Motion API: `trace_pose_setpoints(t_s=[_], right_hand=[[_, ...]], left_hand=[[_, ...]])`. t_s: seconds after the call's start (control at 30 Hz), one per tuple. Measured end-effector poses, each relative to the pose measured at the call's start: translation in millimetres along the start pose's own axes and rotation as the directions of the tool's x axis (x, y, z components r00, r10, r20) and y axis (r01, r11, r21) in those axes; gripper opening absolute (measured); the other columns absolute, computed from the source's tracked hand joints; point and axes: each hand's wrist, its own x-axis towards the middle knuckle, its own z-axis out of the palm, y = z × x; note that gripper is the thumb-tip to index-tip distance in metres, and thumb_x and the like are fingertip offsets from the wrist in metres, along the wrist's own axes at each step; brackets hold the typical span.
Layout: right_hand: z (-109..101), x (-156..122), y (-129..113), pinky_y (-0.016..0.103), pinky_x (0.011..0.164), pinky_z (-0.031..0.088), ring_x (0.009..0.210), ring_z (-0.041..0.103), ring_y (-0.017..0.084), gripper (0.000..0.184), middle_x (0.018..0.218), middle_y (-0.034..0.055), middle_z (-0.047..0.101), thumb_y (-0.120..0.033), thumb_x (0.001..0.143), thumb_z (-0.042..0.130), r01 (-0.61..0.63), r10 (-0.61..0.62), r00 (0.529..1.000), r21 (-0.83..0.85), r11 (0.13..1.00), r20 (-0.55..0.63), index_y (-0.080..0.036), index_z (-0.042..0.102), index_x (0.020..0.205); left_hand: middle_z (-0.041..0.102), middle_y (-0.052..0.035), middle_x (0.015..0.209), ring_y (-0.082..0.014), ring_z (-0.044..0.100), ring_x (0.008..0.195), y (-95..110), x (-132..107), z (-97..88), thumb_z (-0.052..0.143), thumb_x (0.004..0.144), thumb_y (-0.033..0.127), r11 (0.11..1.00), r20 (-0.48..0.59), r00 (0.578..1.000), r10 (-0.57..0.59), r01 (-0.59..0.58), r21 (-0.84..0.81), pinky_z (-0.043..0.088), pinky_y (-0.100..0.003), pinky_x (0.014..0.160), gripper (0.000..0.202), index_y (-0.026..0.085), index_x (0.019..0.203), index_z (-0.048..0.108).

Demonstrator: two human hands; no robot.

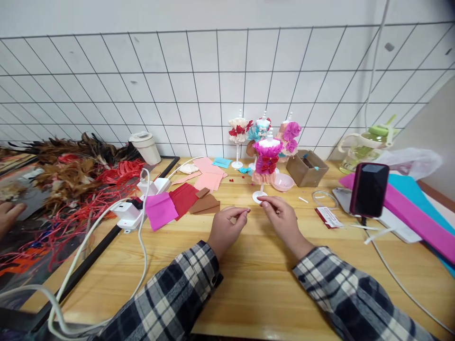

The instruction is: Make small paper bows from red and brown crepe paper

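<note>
Over the wooden table [249, 303], my left hand [227, 229] is closed in a pinch, thumb against forefinger; anything between the tips is too small to name. My right hand [282, 220] pinches likewise, its fingertips just in front of the round white base of a small dress-form figure [268, 163]. Whether those fingers touch the base I cannot tell. This figure wears a magenta ruffled top, red bows and a peach skirt. Behind it stand similar figures, one in cream and red [239, 130], one in light blue [262, 124] and one with purple flowers [290, 135].
Left of my hands lie magenta [161, 210], red [183, 199] and brown paper pieces [205, 203], beside a white power strip [128, 215]. A pink bowl [283, 182], brown box [307, 168] and upright phone [369, 189] stand right. Another person's hand [10, 215] shows far left.
</note>
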Motion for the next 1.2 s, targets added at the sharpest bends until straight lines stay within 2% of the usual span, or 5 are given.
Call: trace_pose_setpoints(t_s=[0.2,0.43,0.87,1.03,1.2], right_hand=[[8,-4,-7,0.032,0.072,0.048,0.088,0.063,0.021,0.027,0.098,0.0075,0.071,-0.041,0.083,0.057,-0.196,0.165,0.973,0.200,0.960,0.163,-0.020,0.072,0.093],[16,-8,-4,0.033,0.073,0.052,0.078,0.066,0.019,0.025,0.087,0.0079,0.073,-0.039,0.074,0.066,-0.310,0.245,0.947,0.388,0.868,0.209,-0.018,0.071,0.086],[13,-9,-8,0.037,0.088,0.048,0.093,0.062,0.019,0.008,0.096,0.0056,0.070,-0.025,0.079,0.064,0.022,-0.032,0.995,0.111,0.994,0.095,-0.023,0.071,0.080],[11,-9,-9,0.037,0.088,0.047,0.095,0.061,0.020,0.007,0.099,0.0060,0.068,-0.025,0.081,0.061,0.048,-0.056,0.993,0.071,0.996,0.103,-0.022,0.068,0.081],[8,-6,-7,0.035,0.084,0.048,0.096,0.061,0.020,0.014,0.100,0.0076,0.067,-0.032,0.083,0.059,-0.033,0.021,0.998,0.190,0.981,0.066,-0.021,0.067,0.080]], left_hand=[[0.074,-0.0041,0.084,-0.0152,0.066,0.075,-2,1,-1.0,0.057,0.084,0.026,0.999,-0.007,1.000,0.029,-0.029,0.031,0.050,-0.026,0.072,0.018,0.019,0.088,0.073],[0.074,-0.0047,0.083,-0.0153,0.066,0.075,3,2,-0.6,0.057,0.084,0.024,0.999,0.058,0.998,0.008,-0.010,0.038,0.049,-0.026,0.071,0.018,0.018,0.082,0.074],[0.074,-0.0040,0.082,-0.0157,0.066,0.074,2,-1,1.5,0.054,0.086,0.027,0.999,0.127,0.991,-0.031,0.034,-0.022,0.050,-0.025,0.070,0.022,0.020,0.091,0.074],[0.073,-0.0052,0.083,-0.0159,0.064,0.074,3,1,-1.1,0.053,0.086,0.030,1.000,0.175,0.985,-0.010,0.009,0.006,0.049,-0.026,0.071,0.024,0.019,0.094,0.073],[0.072,-0.0053,0.088,-0.0187,0.062,0.084,-13,11,-12.9,0.047,0.089,0.033,0.987,0.239,0.971,-0.006,-0.033,0.157,0.045,-0.030,0.080,0.029,0.022,0.102,0.071]])
